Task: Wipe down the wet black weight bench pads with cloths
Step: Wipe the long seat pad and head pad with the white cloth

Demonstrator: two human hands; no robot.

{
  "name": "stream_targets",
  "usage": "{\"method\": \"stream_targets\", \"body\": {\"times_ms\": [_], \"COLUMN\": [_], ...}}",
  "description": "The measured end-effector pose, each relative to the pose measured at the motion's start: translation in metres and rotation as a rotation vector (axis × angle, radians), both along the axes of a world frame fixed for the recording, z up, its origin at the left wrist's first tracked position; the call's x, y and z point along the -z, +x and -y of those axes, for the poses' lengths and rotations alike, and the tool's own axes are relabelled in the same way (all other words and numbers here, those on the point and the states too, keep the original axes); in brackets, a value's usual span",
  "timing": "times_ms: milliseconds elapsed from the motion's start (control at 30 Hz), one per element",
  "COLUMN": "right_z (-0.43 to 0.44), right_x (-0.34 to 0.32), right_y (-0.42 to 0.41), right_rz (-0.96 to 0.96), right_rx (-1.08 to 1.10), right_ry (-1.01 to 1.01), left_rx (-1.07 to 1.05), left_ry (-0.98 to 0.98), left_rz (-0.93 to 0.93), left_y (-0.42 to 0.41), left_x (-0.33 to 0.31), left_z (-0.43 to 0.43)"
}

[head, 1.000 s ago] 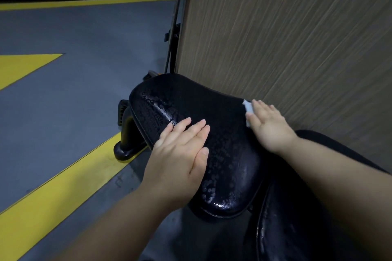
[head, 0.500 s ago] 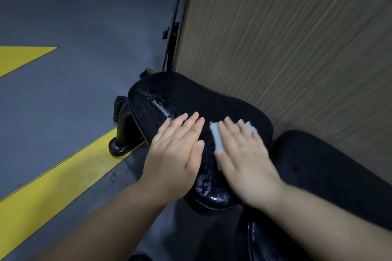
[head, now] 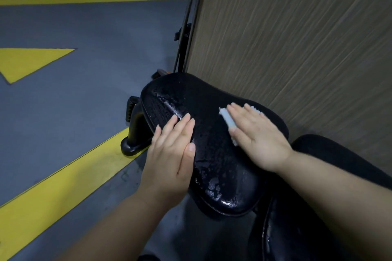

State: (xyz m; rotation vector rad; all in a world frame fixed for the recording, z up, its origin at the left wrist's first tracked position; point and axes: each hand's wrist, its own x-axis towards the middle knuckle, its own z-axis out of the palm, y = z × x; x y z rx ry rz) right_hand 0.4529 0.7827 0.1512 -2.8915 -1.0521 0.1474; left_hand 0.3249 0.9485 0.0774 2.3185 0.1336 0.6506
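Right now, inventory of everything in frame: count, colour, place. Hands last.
black textured bench pad: one, black with water droplets, centre
second black pad: one, black, lower right, beside the first
pale blue cloth: one, pale blue, on the centre pad under the right hand
black bench foot: one, black, floor, left of the centre pad
thin black rods: at least two, black, along the panel's left edge
brown wood-grain panel: one, brown, upright at right
grey floor: one, grey, left half
yellow floor markings: three, yellow, on the floor
left hand: one, flat on the centre pad's left edge
right hand: one, flat, pressing the cloth
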Motion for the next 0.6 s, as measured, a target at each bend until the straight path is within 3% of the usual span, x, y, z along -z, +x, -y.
{"method": "stream_targets", "body": {"times_ms": [167,300,600], "right_z": [-0.016,-0.025,-0.031], "right_x": [0.002,0.004,0.012], "right_y": [0.067,0.065,-0.076], "right_rz": [-0.1,-0.066,0.111], "right_rx": [0.266,0.324,-0.234], "right_ry": [0.059,0.021,-0.044], "left_rx": [-0.012,-0.044,-0.124], "left_ry": [-0.003,-0.01,-0.175], "left_rz": [-0.024,-0.018,0.007], "left_y": [0.002,0.002,-0.004], "left_x": [0.001,0.005,0.012], "left_z": [0.0,0.002,0.007]}}
